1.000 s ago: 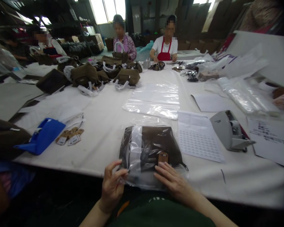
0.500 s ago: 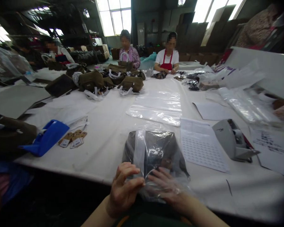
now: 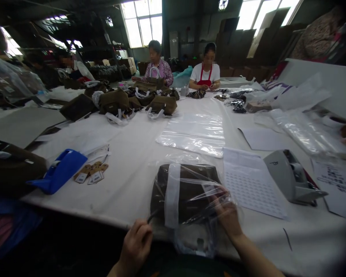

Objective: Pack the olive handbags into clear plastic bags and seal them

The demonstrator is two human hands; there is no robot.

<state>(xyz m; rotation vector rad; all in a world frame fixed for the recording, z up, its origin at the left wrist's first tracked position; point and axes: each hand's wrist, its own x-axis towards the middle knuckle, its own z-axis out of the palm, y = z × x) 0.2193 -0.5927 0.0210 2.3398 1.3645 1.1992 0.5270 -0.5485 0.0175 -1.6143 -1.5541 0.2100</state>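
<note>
A dark olive fabric bag lies at the table's front edge in a clear plastic bag, whose loose end hangs toward me. A pale white band runs across the fabric bag's left part. My left hand is closed at the lower left corner, pinching what looks like the plastic edge; a thin dark strip leads into its fingers. At the right side my right hand grips the plastic, with clear film bunched over its fingers. Exactly how its fingertips close is partly hidden by glare.
A flat stack of clear bags lies ahead. To the right are a printed sheet and a grey tape dispenser. Left are a blue tape dispenser and paper tags. Olive bags and co-workers are farther back.
My left hand has moved left and down to the corner. My right hand has shifted up and right along the bag, and the plastic is drawn out wider.
</note>
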